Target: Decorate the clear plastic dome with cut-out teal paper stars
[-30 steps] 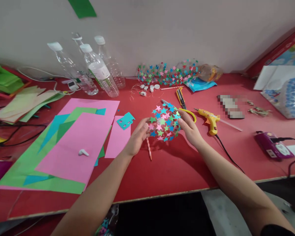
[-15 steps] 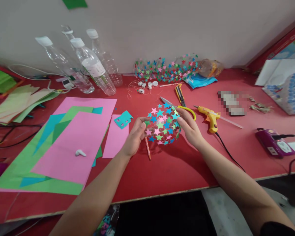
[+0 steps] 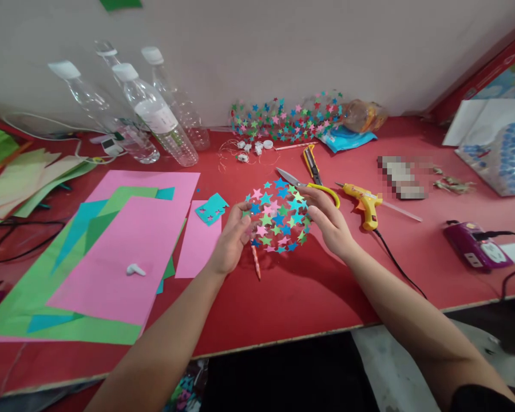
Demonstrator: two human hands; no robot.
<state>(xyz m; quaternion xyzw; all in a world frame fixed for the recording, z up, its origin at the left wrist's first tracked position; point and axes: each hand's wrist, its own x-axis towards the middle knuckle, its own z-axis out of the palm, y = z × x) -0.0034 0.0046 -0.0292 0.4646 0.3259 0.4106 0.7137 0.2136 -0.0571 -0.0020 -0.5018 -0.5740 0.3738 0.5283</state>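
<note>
Between my two hands is a clear plastic bottle piece [image 3: 278, 218] covered in pink, green and blue paper stars. My left hand [image 3: 232, 236] grips its left end with thumb and fingers. On the opposite side, my right hand [image 3: 331, 222] curls round the right end, its fingertips partly hidden. Just below the left fingers lies a patterned pencil [image 3: 256, 263]. Behind the right hand are scissors [image 3: 324, 187] with yellow handles, partly covered. A teal paper scrap with star cut-outs [image 3: 212, 209] rests left of the bottle piece.
Coloured paper sheets [image 3: 111, 257] carry a white earbud [image 3: 135, 269] on the left. Several bottles [image 3: 163, 117] stand behind. Star-covered bottles [image 3: 285, 119] lie along the wall. A yellow cutter [image 3: 312, 164], glue gun [image 3: 364, 203] and purple power strip [image 3: 476, 246] are rightward.
The bottle piece has turned slightly, its stars shifting left between my hands. Both hands keep their hold. The whole view has drifted a little.
</note>
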